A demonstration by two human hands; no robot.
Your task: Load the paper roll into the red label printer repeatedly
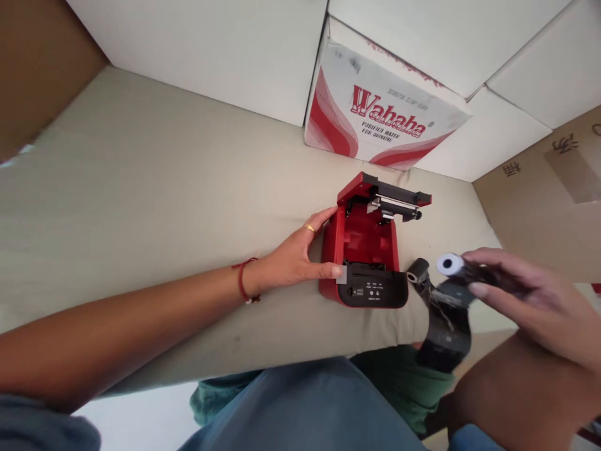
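A small red printer (366, 250) with a black front panel stands on the beige surface (154, 207), its lid swung open toward the back and its paper bay empty. My left hand (293, 257) grips the printer's left side, thumb at its front corner and fingers along the back. My right hand (521, 300) is closed round a roll (449, 264) with a white end and dark film trailing down from it, held just right of the printer. A second dark spool end (417, 272) hangs from that film beside the printer.
A white and red "Wahaha" carton (375, 113) stands behind the printer against white boxes (211, 44). A brown cardboard box (549, 188) sits at the right. My knees in blue and green cloth (305, 401) are below the surface's near edge.
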